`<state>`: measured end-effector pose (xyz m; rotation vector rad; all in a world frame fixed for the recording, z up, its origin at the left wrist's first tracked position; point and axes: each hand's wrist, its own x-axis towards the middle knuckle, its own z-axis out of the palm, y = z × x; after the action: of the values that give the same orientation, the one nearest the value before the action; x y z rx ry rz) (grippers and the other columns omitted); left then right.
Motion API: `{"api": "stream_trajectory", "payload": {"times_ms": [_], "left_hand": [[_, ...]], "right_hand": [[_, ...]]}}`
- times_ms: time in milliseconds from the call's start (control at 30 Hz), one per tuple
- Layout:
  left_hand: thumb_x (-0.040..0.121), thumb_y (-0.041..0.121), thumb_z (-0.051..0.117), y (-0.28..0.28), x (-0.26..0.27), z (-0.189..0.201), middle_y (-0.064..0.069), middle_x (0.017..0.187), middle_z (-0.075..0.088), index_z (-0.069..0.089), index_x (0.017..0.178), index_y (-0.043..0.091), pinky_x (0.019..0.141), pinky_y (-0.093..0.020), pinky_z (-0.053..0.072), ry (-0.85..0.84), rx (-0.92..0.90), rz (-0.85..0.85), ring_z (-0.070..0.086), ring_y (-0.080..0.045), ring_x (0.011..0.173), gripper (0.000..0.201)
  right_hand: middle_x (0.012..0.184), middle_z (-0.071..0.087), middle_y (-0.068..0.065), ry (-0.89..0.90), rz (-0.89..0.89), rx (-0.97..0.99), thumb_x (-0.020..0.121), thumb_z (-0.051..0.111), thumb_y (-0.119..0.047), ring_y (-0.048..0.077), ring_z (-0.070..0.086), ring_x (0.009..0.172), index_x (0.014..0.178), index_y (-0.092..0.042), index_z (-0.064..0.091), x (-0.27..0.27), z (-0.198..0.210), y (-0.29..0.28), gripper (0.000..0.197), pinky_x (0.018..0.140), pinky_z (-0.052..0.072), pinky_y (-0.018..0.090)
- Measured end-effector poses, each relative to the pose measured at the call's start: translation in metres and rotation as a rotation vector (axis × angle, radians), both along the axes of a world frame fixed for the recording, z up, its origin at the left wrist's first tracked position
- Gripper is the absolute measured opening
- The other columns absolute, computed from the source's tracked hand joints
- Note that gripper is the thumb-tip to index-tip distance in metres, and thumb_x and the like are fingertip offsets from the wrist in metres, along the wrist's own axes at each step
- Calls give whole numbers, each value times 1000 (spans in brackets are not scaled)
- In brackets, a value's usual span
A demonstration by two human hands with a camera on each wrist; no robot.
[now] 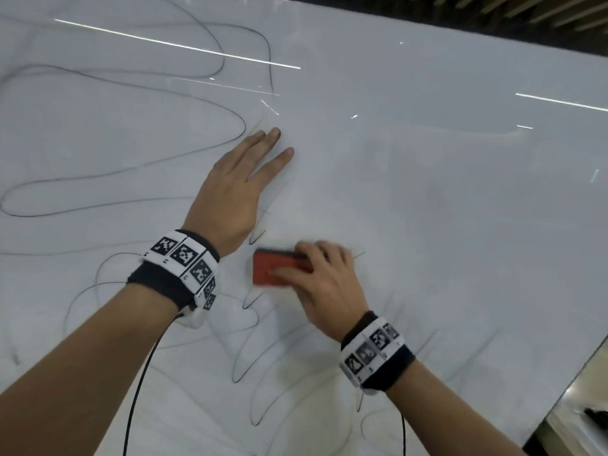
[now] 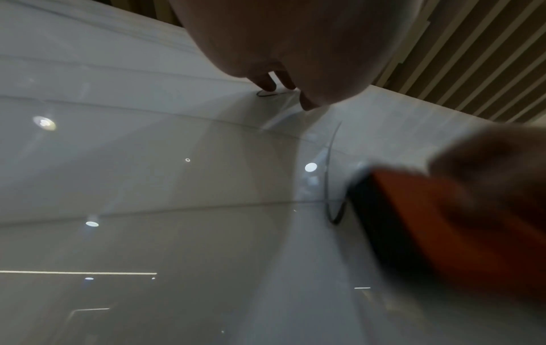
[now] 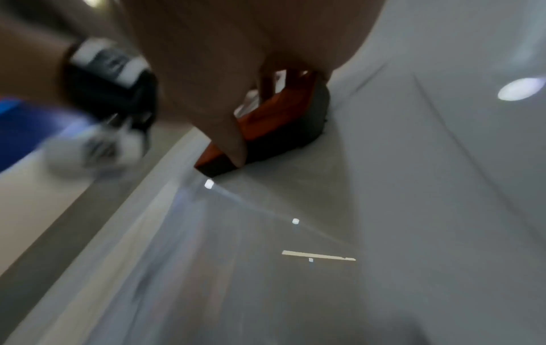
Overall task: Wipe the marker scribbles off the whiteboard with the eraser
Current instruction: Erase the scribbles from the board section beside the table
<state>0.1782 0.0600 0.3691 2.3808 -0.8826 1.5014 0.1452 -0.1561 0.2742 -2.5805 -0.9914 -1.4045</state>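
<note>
A big glossy whiteboard (image 1: 427, 192) fills the head view. Black marker scribbles (image 1: 131, 136) loop across its left half and lower middle, while its right half looks wiped with faint smears. My right hand (image 1: 316, 278) grips a red eraser (image 1: 273, 268) with a black felt base, pressed flat on the board in the lower middle. In the right wrist view my thumb and fingers clamp the eraser (image 3: 274, 123). My left hand (image 1: 237, 189) lies flat on the board just above the eraser, fingers straight. The left wrist view shows the blurred eraser (image 2: 428, 221) beside a scribble loop (image 2: 332, 205).
The board's right edge (image 1: 559, 383) runs diagonally at the lower right, with a pale surface and a dark object (image 1: 597, 417) beyond it. A slatted wooden wall (image 1: 493, 14) lies past the board's far edge. Thin black cables (image 1: 138, 383) hang from both wristbands.
</note>
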Motion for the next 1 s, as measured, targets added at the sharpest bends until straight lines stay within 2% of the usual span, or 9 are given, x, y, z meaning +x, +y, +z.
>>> {"api": "stream_trajectory", "payload": {"times_ms": [167, 333, 400, 533, 633, 700, 833, 900, 1000], "left_hand": [[94, -4, 41, -4, -3, -5, -11, 167, 28, 38, 157, 14, 127, -38, 20, -5, -32, -34, 24, -30, 155, 66], [84, -13, 41, -2, -4, -6, -11, 168, 25, 36, 158, 13, 126, -47, 25, 21, -24, -48, 22, -31, 156, 79], [86, -13, 43, -1, -4, -6, -11, 168, 24, 35, 158, 14, 126, -48, 26, 28, -26, -30, 21, -30, 156, 78], [100, 1, 44, -12, -5, -11, -11, 168, 25, 36, 158, 14, 127, -46, 22, 3, -66, -10, 21, -30, 156, 60], [106, 19, 47, -26, -6, -18, -13, 169, 22, 34, 159, 13, 129, -48, 16, 12, -131, 9, 17, -30, 157, 54], [106, 30, 48, -34, -6, -21, -13, 169, 19, 32, 159, 13, 129, -51, 13, 40, -165, 30, 14, -31, 158, 57], [106, 37, 47, -37, -6, -22, -13, 170, 16, 30, 160, 13, 129, -51, 10, 51, -176, 50, 12, -31, 158, 61], [106, 37, 47, -35, -5, -22, -13, 170, 16, 29, 160, 14, 130, -49, 10, 35, -176, 60, 12, -31, 158, 62], [106, 36, 49, -36, -5, -24, -12, 170, 16, 29, 160, 14, 130, -48, 9, 30, -188, 65, 12, -30, 159, 62]], "right_hand": [[126, 55, 7, -146, -83, 430, 85, 74, -23, 29, 46, 112, 123, -35, 70, 9, 77, 4, 41, 94, 35, 39], [125, 60, 7, 20, 8, 32, 82, 73, -12, 32, 50, 106, 118, -35, 71, -6, -42, 18, 43, 90, 45, 49], [123, 60, 6, 74, -19, 1, 79, 75, -13, 31, 50, 106, 116, -37, 71, -12, -59, 2, 44, 90, 46, 49], [122, 55, 8, -73, -138, 452, 77, 79, -19, 31, 50, 106, 117, -31, 71, -16, -3, -45, 42, 96, 33, 38], [123, 50, 8, -198, -219, 836, 80, 78, -20, 26, 46, 105, 121, -28, 68, -7, 17, -63, 43, 99, 37, 39], [124, 54, 10, -166, -176, 662, 81, 78, -16, 30, 47, 106, 119, -28, 71, -9, -14, -47, 40, 98, 40, 44], [122, 60, 7, 4, -64, -92, 79, 77, -12, 31, 49, 105, 112, -35, 71, -15, -89, -45, 41, 89, 46, 48], [122, 62, 7, -14, -79, 0, 78, 79, -14, 33, 51, 105, 112, -36, 72, -14, -62, -57, 41, 91, 43, 45], [124, 57, 8, -114, -135, 409, 82, 76, -21, 34, 50, 108, 117, -31, 72, -13, 16, -73, 37, 97, 34, 40]]}}
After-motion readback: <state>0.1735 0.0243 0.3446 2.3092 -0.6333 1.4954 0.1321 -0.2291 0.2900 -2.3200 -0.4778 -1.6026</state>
